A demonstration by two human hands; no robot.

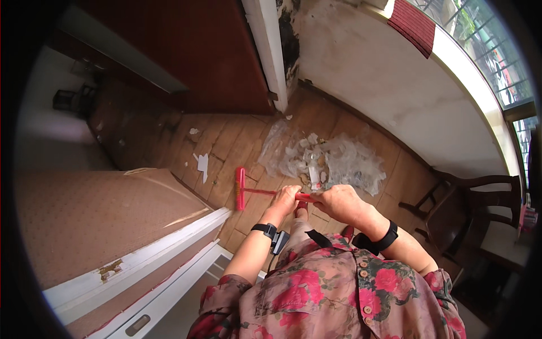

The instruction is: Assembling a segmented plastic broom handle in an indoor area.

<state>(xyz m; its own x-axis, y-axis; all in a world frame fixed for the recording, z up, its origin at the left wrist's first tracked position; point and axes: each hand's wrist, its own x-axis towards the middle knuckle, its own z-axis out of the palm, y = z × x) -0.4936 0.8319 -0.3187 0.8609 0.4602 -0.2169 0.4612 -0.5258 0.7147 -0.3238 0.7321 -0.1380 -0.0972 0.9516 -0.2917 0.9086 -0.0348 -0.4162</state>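
Both of my hands grip the red handle of a broom (240, 189), whose red head with bristles is off to the left above the wooden floor. My left hand (287, 199) is wrapped round the handle on the side toward the head. Farther along, at the handle's right end, my right hand (341, 204) is closed on it. Just beyond my hands lies a heap of litter (309, 153), with scraps of paper and crumbs. Crumpled clear plastic (355, 164) covers its right side. A torn white paper piece (201, 165) lies apart, beyond the broom head.
A brown padded board with a white frame (113, 214) stands close on my left. Ahead is a dark red door (197, 51). A pale wall (395, 85) with a window runs along the right. At the right stands a dark wooden chair (451, 217).
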